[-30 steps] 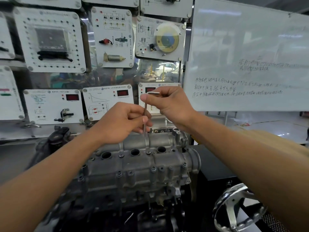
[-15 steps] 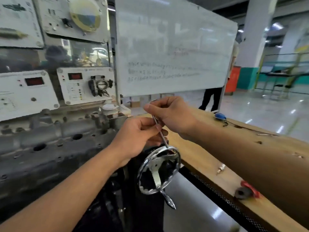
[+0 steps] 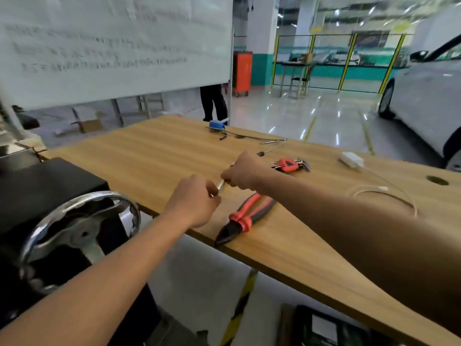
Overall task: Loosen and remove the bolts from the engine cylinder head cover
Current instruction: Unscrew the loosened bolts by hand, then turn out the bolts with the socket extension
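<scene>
We are pinching the key (image 3: pixel 221 185) between left hand (image 3: pixel 194 202) and right hand (image 3: pixel 245 174) over the worktop (image 3: pixel 149 156) — any bolt is hiding inside the left fingers (image 3: pixel 212 192), so easing it off low, clear of the edge, looks wisest.

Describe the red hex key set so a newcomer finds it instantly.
Start at the long wooden table. Just past the right hand lies a red holder of metal hex keys. Unlike the long red-and-black pliers nearer the front edge, it is short and stubby.
</scene>
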`<state>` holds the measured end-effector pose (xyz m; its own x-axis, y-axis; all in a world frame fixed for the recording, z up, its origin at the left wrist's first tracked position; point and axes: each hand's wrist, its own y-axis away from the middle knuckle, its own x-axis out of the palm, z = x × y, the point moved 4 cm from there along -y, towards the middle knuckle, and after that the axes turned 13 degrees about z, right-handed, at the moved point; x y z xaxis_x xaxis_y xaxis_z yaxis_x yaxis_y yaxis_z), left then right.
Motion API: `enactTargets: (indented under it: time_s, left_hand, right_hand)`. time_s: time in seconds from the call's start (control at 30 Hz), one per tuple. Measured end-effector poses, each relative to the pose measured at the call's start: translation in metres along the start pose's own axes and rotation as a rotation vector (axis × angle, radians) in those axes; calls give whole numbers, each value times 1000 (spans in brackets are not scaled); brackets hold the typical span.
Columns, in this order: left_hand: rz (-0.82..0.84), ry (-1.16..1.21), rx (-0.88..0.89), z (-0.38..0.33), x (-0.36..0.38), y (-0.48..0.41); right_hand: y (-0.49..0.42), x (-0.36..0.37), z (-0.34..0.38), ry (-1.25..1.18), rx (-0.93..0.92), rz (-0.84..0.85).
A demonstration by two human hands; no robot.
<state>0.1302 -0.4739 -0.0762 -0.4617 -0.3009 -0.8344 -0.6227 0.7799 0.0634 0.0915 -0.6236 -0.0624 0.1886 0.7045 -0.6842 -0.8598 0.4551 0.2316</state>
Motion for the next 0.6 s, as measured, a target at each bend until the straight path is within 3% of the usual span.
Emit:
enactTargets:
  time_s: [0.17,0.33,0.43,0.5,0.6]
  left_hand:
    - [-6,-154,-85,12,3,-22]
    - [159,-379,-224,20,11,-39]
    - [192,-368,-237,20,4,-40]
    - [189,-227,-261,26,-2,-36]
    - [176,324,-303,43,-17,-22]
  right_hand:
    - [-21,-7,-26,54,69,28]
    - [-25,4,-25,459,165,2]
    - [-22,9,-11,433,118,-51]
    - [-24,12,1,260,79,-41]
    - [-23,27,19,-212,174,140]
